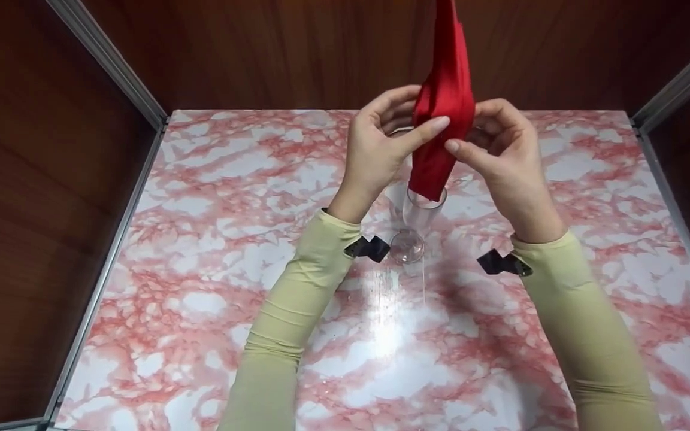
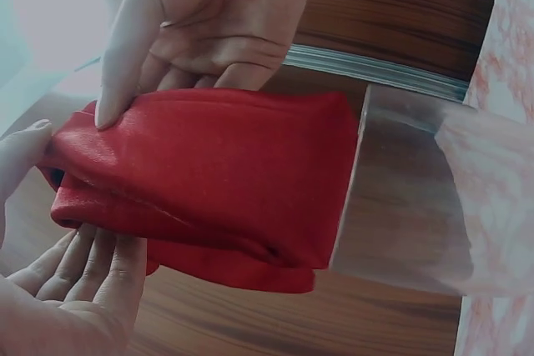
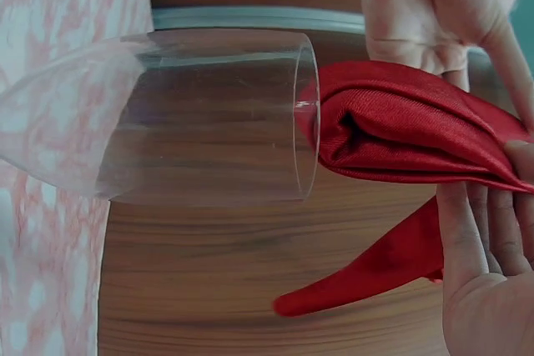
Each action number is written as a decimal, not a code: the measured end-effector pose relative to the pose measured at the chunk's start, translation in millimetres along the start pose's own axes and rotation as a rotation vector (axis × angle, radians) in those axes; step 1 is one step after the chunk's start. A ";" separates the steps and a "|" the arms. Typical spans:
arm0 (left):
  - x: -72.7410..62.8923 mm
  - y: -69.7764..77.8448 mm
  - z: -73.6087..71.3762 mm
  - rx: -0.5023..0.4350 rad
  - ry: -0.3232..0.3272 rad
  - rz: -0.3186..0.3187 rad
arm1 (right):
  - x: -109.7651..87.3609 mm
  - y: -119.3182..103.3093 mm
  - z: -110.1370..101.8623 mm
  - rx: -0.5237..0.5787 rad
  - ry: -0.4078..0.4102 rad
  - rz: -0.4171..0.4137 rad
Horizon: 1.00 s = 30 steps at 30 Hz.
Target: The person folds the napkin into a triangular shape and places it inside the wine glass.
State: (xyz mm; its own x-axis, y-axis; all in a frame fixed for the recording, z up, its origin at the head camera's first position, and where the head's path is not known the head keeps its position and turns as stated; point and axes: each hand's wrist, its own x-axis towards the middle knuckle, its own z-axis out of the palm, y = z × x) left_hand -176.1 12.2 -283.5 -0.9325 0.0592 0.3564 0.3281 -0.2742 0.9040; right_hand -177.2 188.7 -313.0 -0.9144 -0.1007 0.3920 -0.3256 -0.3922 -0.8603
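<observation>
A red folded cloth napkin (image 1: 444,105), with a satin sheen, is held upright between both hands. My left hand (image 1: 378,143) pinches it from the left, thumb in front and fingers behind. From the right, my right hand (image 1: 510,158) grips it the same way. Below stands a clear stemmed glass (image 1: 423,215), upright on its round foot. In the right wrist view the napkin's rolled lower end (image 3: 359,131) meets the rim of the glass (image 3: 217,122); how far it reaches inside is hard to tell. A narrow red tail (image 3: 359,281) hangs beside the bundle.
The tabletop (image 1: 213,335) has a red and white marbled pattern. Dark wood-grain panels (image 1: 291,54) with metal edge strips enclose it at the back and sides. A small black device (image 1: 504,263) sits at each sleeve cuff.
</observation>
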 end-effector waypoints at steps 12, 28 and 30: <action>1.0 3.7 2.3 -0.053 -0.013 0.088 | 2.1 -1.6 1.1 -0.127 0.006 -0.075; -9.4 -1.9 5.6 -0.072 -0.022 0.080 | -2.0 -5.3 -4.7 -0.144 -0.027 -0.065; -12.0 -2.5 3.8 -0.055 -0.044 0.061 | -2.3 -4.6 -5.2 -0.141 -0.029 -0.062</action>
State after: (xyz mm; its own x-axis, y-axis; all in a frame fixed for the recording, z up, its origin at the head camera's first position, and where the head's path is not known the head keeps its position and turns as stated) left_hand -165.2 15.8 -289.1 -0.9033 0.0822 0.4210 0.3738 -0.3306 0.8666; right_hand -174.8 195.5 -311.6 -0.8847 -0.1075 0.4535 -0.4138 -0.2668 -0.8704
